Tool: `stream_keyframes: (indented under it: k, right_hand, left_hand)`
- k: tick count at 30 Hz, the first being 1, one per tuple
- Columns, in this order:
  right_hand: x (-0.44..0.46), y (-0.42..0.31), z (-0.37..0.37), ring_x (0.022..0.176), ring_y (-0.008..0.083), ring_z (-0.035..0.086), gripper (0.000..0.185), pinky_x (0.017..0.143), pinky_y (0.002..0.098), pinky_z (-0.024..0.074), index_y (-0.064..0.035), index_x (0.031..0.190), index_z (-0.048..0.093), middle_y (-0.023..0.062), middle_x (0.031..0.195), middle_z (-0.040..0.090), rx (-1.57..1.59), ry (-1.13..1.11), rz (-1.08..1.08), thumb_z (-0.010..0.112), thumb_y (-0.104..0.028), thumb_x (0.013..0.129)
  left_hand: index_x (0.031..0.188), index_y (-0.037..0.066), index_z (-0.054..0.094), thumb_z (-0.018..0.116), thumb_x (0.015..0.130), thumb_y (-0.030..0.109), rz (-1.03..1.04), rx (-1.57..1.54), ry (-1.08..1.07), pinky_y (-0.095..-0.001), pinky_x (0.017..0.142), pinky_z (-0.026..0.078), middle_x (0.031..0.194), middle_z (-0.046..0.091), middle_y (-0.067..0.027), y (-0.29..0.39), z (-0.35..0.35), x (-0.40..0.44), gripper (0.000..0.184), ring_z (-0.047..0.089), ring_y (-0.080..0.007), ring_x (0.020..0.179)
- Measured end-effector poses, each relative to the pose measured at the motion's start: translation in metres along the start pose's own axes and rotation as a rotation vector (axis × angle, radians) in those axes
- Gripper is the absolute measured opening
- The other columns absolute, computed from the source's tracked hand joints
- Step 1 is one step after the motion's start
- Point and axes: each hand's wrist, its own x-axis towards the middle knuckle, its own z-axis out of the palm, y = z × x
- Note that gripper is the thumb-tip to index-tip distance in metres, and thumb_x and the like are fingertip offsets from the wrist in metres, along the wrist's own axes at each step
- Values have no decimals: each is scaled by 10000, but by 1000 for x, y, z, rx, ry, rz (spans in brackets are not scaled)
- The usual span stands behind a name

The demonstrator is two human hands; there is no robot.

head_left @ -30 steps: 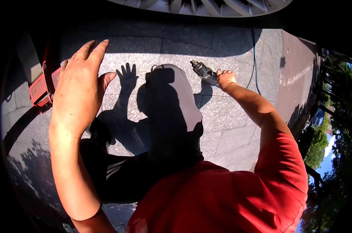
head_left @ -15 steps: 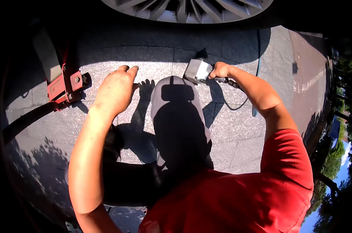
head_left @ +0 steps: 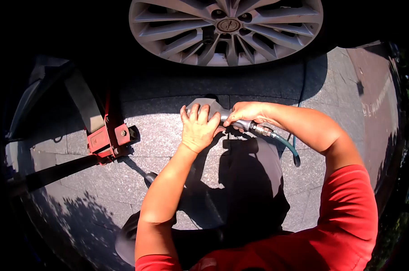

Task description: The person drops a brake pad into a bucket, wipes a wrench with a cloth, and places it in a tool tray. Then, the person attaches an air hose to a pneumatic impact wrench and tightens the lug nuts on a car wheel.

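A grey air impact wrench (head_left: 214, 106) is held low over the paving in front of the wheel. Spread over the top of its body, the fingers of my left hand (head_left: 196, 130) curl down and grip it. My right hand (head_left: 248, 112) wraps around its handle, thumb toward the body. From the handle's end, metal fittings (head_left: 261, 130) lead into a teal air hose (head_left: 284, 142). The tool's underside is hidden by my hands. Beyond it stands a car wheel (head_left: 229, 25) with silver spokes; a dark cylindrical piece (head_left: 208, 36) shows among them.
To the left, a red floor jack (head_left: 104, 141) rests on the paving, its long black handle (head_left: 55, 174) reaching toward the lower left. My bent knee (head_left: 258, 167) is just below the wrench. A reddish paved strip (head_left: 378, 97) runs along the right.
My left hand has come rightward from open air onto the wrench. My right hand keeps its hold, the tool now turned more sideways. The view has tilted up, showing more of the wheel.
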Motion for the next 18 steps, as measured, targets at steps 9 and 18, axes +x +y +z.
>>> stream_keyframes:
  k: [9, 18]
  right_hand:
    - [17, 3, 18, 499, 146, 544, 346, 436, 277, 433, 42, 816, 590, 87, 611, 561, -61, 83, -90, 736, -243, 685]
    - [-41, 4, 21, 829, 215, 605, 673, 731, 298, 474, 75, 1140, 436, 177, 903, 614, -463, 317, -320, 769, -200, 623]
  left_hand:
    - [890, 100, 585, 675, 696, 275, -336, -212, 114, -429, 835, 360, 888, 554, -71, -29, -6, 0, 277, 516, -252, 885]
    - [1144, 23, 510, 325, 906, 506, -1125, -2218, 32, -402, 865, 437, 1036, 604, -130, -76, 27, 40, 570, 537, -270, 1031]
